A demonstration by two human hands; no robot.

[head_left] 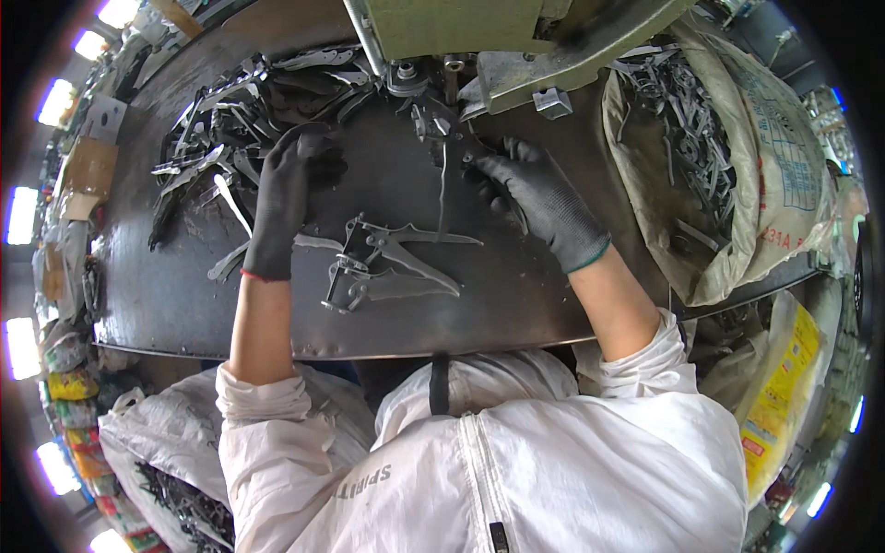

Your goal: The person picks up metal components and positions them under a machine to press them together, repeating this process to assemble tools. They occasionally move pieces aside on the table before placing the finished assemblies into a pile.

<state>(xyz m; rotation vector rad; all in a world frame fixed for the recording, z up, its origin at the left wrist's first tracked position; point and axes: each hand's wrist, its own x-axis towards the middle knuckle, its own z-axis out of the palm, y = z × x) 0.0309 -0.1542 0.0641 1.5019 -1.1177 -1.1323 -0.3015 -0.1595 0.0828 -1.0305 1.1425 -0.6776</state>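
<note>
My left hand, in a dark knitted glove with a red cuff, hovers by the near side of a heap of grey metal lever parts. Its fingers are half curled and apart, with nothing visible between them. My right hand, gloved with a green cuff, pinches a small round metal piece between thumb and forefinger. Just left of it, a plier-like metal assembly sits under the machine head, a thin handle pointing toward me. Closer to me lie joined plier-like assemblies with spread handles.
The green machine overhangs the far side of the dark metal table. An open woven sack full of metal parts stands at the right. Another white sack with dark parts is below the table's near edge, left.
</note>
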